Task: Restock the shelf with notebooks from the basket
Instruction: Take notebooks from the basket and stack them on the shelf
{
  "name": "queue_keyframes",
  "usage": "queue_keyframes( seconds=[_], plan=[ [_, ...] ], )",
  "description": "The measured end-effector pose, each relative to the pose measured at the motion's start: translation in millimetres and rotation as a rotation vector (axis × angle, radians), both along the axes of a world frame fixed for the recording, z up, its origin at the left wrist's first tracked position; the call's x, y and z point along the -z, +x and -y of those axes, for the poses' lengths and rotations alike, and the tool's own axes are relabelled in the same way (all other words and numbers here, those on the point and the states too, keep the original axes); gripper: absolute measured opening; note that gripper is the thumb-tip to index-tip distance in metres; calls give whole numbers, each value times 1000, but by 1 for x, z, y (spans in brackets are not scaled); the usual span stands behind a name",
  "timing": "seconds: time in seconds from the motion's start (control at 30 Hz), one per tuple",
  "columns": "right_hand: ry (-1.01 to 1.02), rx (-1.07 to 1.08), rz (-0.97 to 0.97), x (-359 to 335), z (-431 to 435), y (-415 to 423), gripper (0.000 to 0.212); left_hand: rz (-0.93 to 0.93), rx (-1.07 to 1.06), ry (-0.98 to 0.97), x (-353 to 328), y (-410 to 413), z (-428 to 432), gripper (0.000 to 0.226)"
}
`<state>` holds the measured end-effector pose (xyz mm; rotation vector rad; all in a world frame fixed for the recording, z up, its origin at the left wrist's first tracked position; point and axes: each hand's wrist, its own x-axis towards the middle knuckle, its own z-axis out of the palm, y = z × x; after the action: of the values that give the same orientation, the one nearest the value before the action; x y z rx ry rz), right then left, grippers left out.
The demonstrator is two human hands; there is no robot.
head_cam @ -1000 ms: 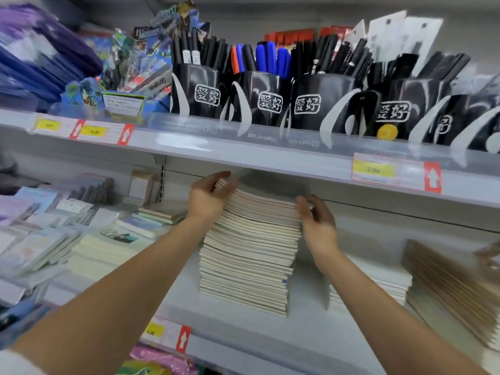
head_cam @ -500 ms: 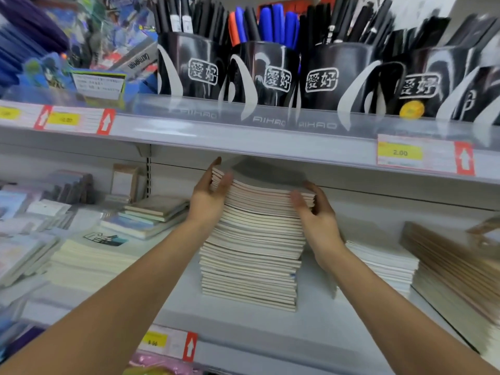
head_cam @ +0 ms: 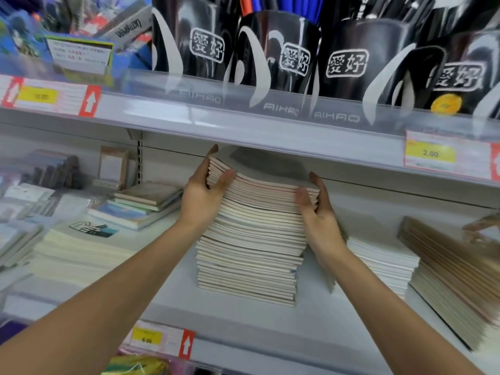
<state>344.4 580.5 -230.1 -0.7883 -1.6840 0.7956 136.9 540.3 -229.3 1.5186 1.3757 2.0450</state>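
- The stack of notebooks (head_cam: 251, 239) stood on the pale grey shelf (head_cam: 243, 318), near the middle of the board, with its grey top cover close under the shelf above.
- The left hand (head_cam: 201, 196) held the upper left corner of the stack, the thumb pressed on the front page edges and the fingers reaching up along the side.
- The right hand (head_cam: 320, 212) held the upper right corner, the thumb on the front edges and the fingers curled round the far side, mostly hidden.
- A lower white stack (head_cam: 384, 263) lay just right of it, and a slanted brown-edged stack (head_cam: 454, 272) farther right.
- To the left lay a cream stack (head_cam: 81, 247) with a drawing on its cover, and behind it smaller pads (head_cam: 146, 198).
- The upper shelf rail (head_cam: 243, 131) carried a yellow price tag (head_cam: 430, 154) reading 2.00; black pen cups (head_cam: 273, 52) stood above it.
- The lower rail bore a tag (head_cam: 147, 338) marked 4.00 beside a red arrow.
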Motion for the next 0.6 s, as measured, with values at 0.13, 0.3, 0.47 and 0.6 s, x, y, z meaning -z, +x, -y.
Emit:
queue_keyframes(
  seconds=[0.13,0.3,0.47,0.6],
  plan=[
    [-31,18,139,5,7,8,83,-40,33,-138,3,4,9,53],
    [-107,12,77,13,11,4,36,-46,56,-179,16,3,10,37],
    [-194,-5,7,13,5,1,61,-62,114,-185,17,1,7,34],
    [-192,-10,-31,14,4,0,65,-124,137,-188,18,-3,5,36]
  ],
)
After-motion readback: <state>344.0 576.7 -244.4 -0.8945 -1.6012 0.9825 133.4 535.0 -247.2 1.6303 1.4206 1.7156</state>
